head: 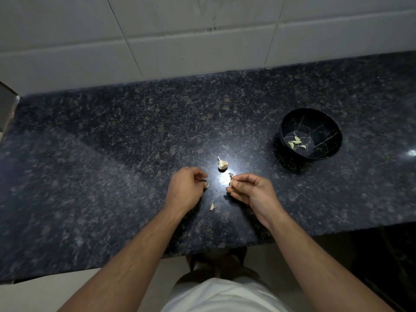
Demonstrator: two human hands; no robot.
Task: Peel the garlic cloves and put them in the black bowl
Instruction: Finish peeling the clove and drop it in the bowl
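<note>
A partly stripped garlic bulb [222,164] stands on the dark granite counter [112,154], just beyond my hands. My right hand [249,190] pinches a garlic clove [231,183] between thumb and fingertips. My left hand [185,188], fingers curled, pinches a thin piece of garlic skin [207,186] at its fingertips. A scrap of peel [211,206] lies on the counter between my wrists. The black bowl [326,122], veined with thin gold lines, sits to the far right and holds several peeled cloves [296,141].
A white tiled wall [202,37] runs behind the counter. The counter's front edge [225,246] is close to my body, with floor and my feet below. A grey object [6,109] juts in at the left edge.
</note>
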